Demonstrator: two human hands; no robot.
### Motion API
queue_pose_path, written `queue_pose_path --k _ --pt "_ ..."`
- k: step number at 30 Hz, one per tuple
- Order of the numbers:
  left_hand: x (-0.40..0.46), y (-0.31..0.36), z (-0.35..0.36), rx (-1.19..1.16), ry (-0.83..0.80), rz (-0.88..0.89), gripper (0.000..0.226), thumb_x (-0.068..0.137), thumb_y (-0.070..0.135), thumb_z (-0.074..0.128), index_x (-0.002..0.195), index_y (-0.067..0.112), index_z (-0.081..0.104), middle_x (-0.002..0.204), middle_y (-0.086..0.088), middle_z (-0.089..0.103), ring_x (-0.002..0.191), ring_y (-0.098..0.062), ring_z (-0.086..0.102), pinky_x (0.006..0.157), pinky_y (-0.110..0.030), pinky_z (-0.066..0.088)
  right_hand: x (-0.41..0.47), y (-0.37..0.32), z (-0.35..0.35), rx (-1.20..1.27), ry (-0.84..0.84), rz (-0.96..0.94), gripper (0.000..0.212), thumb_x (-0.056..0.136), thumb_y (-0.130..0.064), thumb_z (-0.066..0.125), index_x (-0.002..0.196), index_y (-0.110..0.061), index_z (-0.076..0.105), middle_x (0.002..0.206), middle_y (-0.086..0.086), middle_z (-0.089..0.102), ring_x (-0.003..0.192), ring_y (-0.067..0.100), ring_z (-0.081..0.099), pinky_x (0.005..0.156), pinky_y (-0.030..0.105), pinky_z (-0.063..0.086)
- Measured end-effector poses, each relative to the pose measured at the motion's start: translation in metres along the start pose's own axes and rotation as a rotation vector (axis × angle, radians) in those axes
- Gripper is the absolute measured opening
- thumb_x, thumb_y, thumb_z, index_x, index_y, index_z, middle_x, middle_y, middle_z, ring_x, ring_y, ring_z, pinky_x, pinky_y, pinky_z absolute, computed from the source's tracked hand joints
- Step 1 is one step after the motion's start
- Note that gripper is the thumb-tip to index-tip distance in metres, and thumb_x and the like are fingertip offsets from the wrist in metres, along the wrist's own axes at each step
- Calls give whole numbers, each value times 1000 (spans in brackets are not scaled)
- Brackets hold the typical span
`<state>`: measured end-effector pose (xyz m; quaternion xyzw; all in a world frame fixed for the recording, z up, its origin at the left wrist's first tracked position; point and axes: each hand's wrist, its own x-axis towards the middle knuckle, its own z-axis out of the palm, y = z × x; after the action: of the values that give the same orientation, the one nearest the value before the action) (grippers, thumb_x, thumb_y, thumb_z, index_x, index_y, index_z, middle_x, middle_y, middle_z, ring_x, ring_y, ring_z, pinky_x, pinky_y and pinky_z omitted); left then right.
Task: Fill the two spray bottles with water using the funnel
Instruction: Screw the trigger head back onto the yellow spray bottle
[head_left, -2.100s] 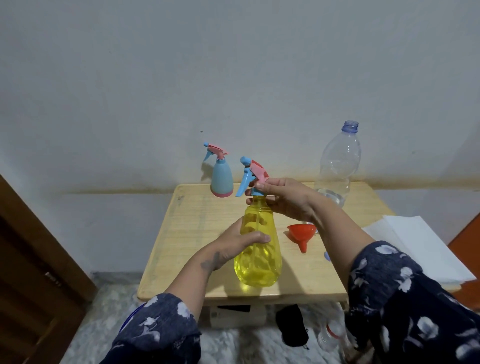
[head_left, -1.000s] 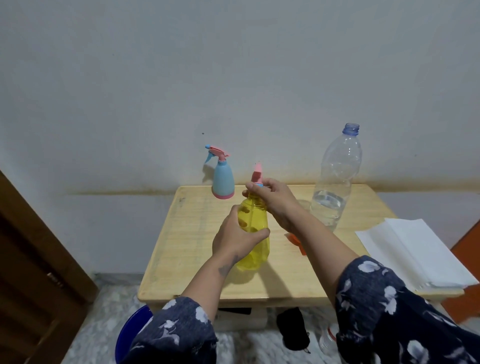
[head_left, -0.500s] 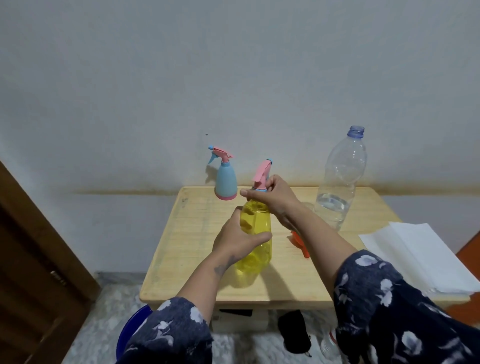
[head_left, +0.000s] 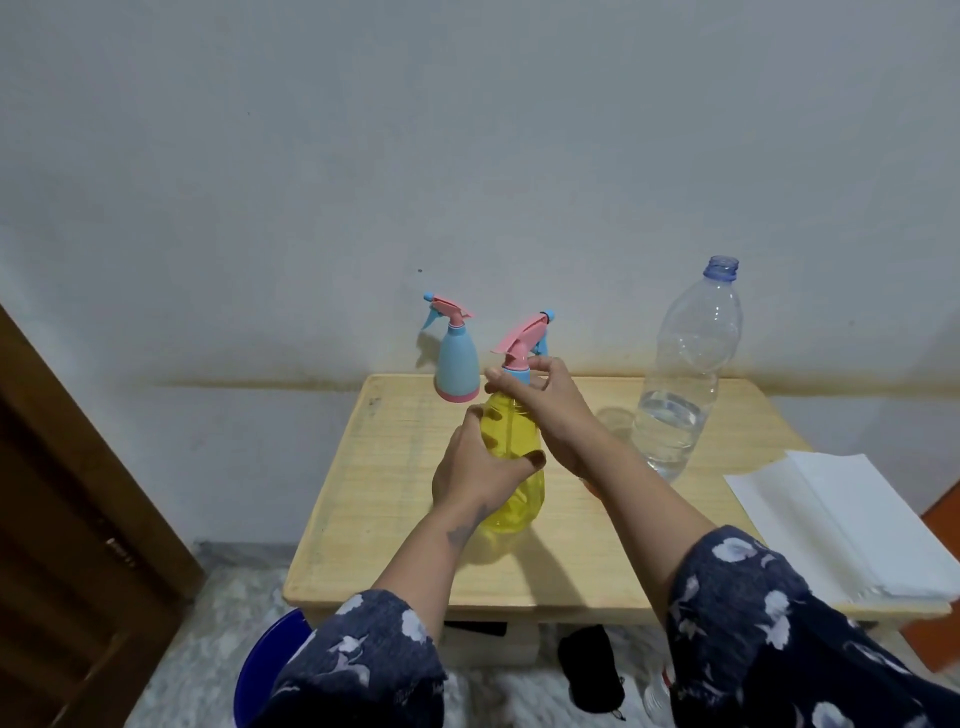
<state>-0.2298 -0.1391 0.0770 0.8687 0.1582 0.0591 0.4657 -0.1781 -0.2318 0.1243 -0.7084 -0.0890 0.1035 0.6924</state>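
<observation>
So the left hand (head_left: 475, 470) is wrapped around the middle of the see-through yellow plastic spray bottle (head_left: 514, 467), fingers curled round the front, holding it upright on the light wooden desk (head_left: 374, 499) near its middle. The right hand (head_left: 540, 400) is up at the neck, fingertips pinching the blue collar just under the pink trigger sprayer head (head_left: 522, 338), which sits on top and tilts a bit to the right. Both arms come in from dark blue sleeves with white flowers.

Behind the yellow one, at the back edge of the desk, there's a small pale blue spray bottle with a pink base and pink trigger (head_left: 457, 358), standing upright and not touching anything. Off to the right stands a tall clear plastic water bottle (head_left: 685, 374), cap off, water only in the bottom part. A tiny bit of orange shows under the right forearm, can't tell what. A stack of white paper (head_left: 852, 514) lies on the desk's right side.
</observation>
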Motion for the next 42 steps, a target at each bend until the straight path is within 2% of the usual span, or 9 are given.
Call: queue_pose_path --k 3,5,10,13,17,21,26,35,42 --pt "1 -1 -1 -10 31 -3 79 62 55 71 131 40 36 117 11 58 103 -17 59 80 -36 52 -2 -7 -6 103 -138 15 17 96 -25 53 104 -15 64 98 3 70 91 15 64 87 33 51" --pt "3 0 0 -5 44 -2 77 63 55 71 130 40 36 116 11 58 102 -16 59 80 -37 52 -2 -7 -6 47 -30 -30 10 91 -22 63 95 -14 67 88 1 70 84 14 64 76 28 51" --pt "3 -1 4 -8 40 -29 76 65 56 75 127 38 36 119 11 58 106 -18 59 83 -39 52 -5 -4 3 -126 133 -19 48 78 -35 77 112 -13 51 96 1 61 86 10 58 74 25 47" --pt "2 -3 4 -22 42 -25 77 65 56 74 129 38 36 119 10 58 105 -18 58 81 -37 51 -8 -15 0 22 -18 26 26 93 -26 59 116 -15 60 102 -1 64 92 11 60 78 24 49" --pt "1 -3 7 -42 59 -25 72 63 56 74 123 38 39 115 9 59 102 -17 60 82 -40 52 -7 -20 -1 19 85 -30 15 81 -10 73 95 -10 69 80 2 64 66 6 57 52 11 45" --pt "-1 -3 13 -57 54 -54 77 64 55 76 128 37 37 117 10 58 106 -17 58 84 -39 51 -4 -15 9 -128 203 -96 17 74 -18 81 78 -15 65 63 -5 53 60 9 48 61 24 42" --pt "2 -1 8 -21 114 -61 76 68 55 76 129 37 36 120 7 54 108 -20 57 83 -39 51 1 -15 9 -263 90 -128 14 87 -23 67 93 -11 68 89 13 67 83 19 56 79 40 50" --pt "-4 7 14 88 236 -136 76 78 40 75 138 26 30 123 -10 50 114 -31 52 81 -39 44 4 -15 30 -448 313 -139 18 82 -26 69 83 -8 71 74 5 65 66 18 52 61 31 40" --pt "-5 -7 12 196 138 123 84 71 70 65 139 34 31 127 3 44 119 -20 44 95 -38 42 18 -15 7 -33 350 26 15 88 -20 58 80 -7 59 75 7 59 73 23 54 67 31 42"
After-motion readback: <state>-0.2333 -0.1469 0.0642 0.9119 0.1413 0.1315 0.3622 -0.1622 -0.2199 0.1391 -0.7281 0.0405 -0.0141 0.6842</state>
